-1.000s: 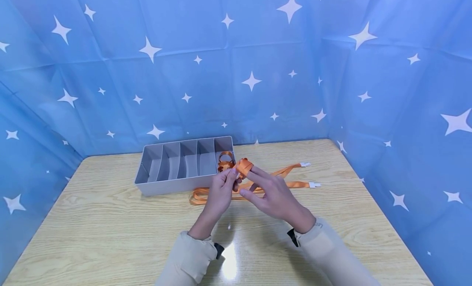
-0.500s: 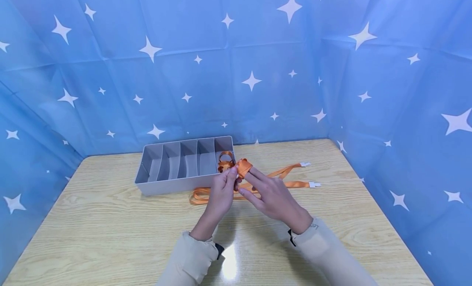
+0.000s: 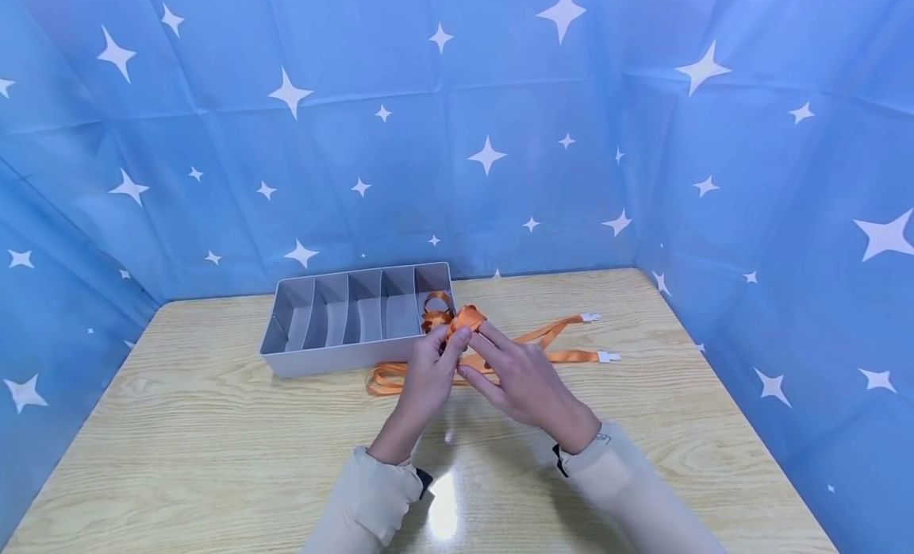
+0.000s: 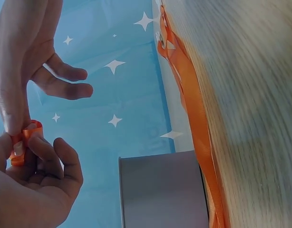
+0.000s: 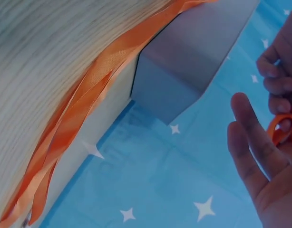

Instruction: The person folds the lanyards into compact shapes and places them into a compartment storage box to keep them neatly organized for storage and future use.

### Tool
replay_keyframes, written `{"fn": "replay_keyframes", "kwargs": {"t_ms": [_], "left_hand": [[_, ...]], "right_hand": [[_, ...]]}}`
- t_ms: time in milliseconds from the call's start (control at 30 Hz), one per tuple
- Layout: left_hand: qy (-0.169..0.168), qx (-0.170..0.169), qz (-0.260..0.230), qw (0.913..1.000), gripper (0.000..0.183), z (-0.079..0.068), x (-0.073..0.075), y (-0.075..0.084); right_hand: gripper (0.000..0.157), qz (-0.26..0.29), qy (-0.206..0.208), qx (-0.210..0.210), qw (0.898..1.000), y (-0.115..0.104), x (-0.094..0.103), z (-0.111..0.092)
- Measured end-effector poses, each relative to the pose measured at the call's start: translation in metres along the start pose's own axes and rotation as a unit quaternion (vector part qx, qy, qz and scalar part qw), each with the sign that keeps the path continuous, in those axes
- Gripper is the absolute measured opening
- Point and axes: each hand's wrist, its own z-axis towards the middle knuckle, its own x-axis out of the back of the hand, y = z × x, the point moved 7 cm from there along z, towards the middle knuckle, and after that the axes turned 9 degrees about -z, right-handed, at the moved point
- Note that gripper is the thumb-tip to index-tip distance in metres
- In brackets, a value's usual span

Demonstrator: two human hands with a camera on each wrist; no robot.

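A rolled orange lanyard (image 3: 467,317) is between my two hands, in front of the tray's right end. My left hand (image 3: 427,371) pinches the roll between thumb and fingers. My right hand (image 3: 527,381) reaches in from the right, its index and middle fingers stretched to the roll, the band overlapping their tips. Its thumb stands apart from the roll, and in the right wrist view two other fingers (image 5: 250,137) extend freely. Below the hands, more orange lanyards (image 3: 580,356) lie lengthwise on the table, white clips pointing right.
A grey divided tray (image 3: 336,359) stands at the back left of the wooden table (image 3: 214,459). Its rightmost compartment contains coiled orange lanyards (image 3: 437,320). A blue star-patterned cloth (image 3: 400,157) hangs behind and beside the table.
The left thumb has shifted up and right onto the roll, now covering its lower edge. The right hand has edged slightly left with its fingers still at the roll.
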Motion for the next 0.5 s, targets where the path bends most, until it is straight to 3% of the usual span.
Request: {"fn": "replay_keyframes", "kwargs": {"t_ms": [267,500], "left_hand": [[-0.002,-0.009,0.005,0.9999,0.038,0.0001,-0.0002,0.0004],[-0.003,-0.004,-0.015,0.9999,0.040,0.0007,0.0005,0.0002]], "right_hand": [[0.047,0.023,0.006,-0.004,1.000,-0.0008,0.0008,-0.0018],[0.055,0.084,-0.009,-0.030,0.996,0.0021,0.0014,-0.0065]]}}
